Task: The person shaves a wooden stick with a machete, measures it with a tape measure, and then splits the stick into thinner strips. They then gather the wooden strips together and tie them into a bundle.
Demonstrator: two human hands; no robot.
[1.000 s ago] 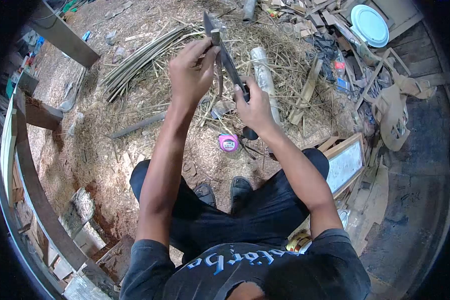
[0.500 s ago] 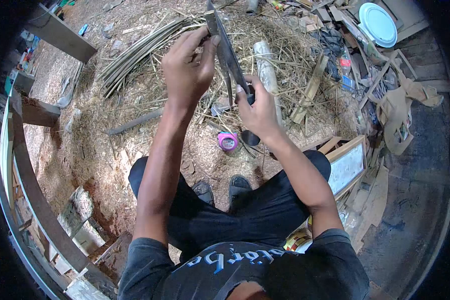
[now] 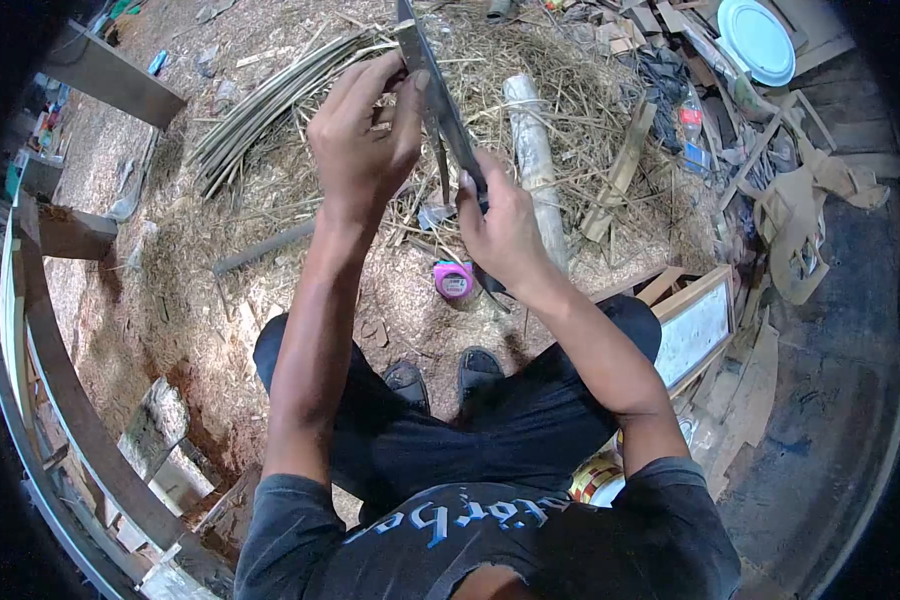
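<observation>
My left hand [image 3: 362,140] is raised in front of me, its thumb and fingers pinching a narrow wooden strip [image 3: 410,44] that tapers downward. Close against the strip runs the long dark blade of a machete [image 3: 453,120], pointing up and away from me. My right hand [image 3: 508,225] is wrapped round the machete's lower end, so its handle is mostly hidden. On the ground below my hands lies a pink tape measure [image 3: 454,282]. A pale round pole [image 3: 533,150] lies just beyond my right hand.
A bundle of thin strips [image 3: 270,115] lies ahead on the left, among shavings. A dark metal-looking rod [image 3: 268,246] is left of the tape measure. Wood scraps and a pale blue lid [image 3: 757,42] are at the far right. A framed panel [image 3: 695,330] stands beside my right knee.
Both hands have shifted slightly left, with the strip and machete still in them. The machete's handle end, visible before beneath my right hand, is now mostly covered.
</observation>
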